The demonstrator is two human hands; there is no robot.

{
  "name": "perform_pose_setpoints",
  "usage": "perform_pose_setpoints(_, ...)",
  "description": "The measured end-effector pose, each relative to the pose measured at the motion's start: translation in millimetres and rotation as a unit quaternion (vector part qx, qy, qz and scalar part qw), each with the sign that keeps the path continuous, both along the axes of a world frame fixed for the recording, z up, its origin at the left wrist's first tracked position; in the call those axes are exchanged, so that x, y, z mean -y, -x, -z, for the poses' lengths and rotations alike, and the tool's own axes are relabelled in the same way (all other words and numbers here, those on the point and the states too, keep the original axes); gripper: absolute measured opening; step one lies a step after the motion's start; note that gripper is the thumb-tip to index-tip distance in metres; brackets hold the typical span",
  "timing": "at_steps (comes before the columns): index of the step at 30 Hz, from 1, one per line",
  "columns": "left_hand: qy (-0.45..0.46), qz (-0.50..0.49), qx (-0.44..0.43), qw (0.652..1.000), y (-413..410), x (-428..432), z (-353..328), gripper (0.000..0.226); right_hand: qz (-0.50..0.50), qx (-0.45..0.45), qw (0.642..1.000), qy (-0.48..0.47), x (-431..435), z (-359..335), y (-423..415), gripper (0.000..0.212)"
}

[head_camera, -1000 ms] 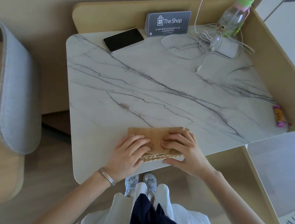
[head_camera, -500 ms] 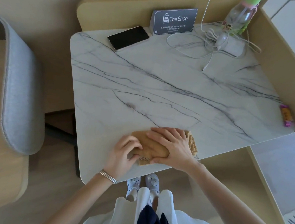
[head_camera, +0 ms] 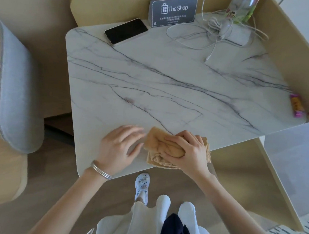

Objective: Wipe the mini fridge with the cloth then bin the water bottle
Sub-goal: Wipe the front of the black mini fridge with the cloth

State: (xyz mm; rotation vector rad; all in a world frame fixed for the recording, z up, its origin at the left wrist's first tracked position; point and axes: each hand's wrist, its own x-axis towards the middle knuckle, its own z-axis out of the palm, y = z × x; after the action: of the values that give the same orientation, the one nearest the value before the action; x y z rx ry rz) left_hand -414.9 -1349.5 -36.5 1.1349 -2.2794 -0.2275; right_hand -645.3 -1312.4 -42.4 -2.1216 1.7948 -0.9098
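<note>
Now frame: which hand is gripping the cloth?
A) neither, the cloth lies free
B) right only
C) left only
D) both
B: the right hand bunches the cloth in curled fingers, while the left hand lies flat and open on the marble top beside it.

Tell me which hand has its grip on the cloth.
The right hand: its fingers curl round the bunched tan cloth. The left hand, the one with the bracelet, lies open beside it.
</note>
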Motion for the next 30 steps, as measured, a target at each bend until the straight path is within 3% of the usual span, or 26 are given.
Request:
perform_pose_setpoints(4,0.025,-0.009,0.112,0.993,35,-25,-10,0.036,0.042,-0.008,0.999,-0.018,-46,-11,58,0.036)
perform_pose_setpoints(11,-0.076,-0.011,0.212,0.974,136,-124,8,0.052,0.069,-0.043,0.996,-0.040,-141,-10,156,0.038)
perform_pose_setpoints(20,-0.096,-0.036,0.240,0.965,201,-213,16,0.053,0.057,-0.059,0.993,-0.082,-216,-3,232,0.041)
perform_pose_setpoints(30,-0.105,0.007,0.289,0.951,201,-198,38,0.055,0.070,-0.071,0.992,-0.078,-189,12,233,0.044)
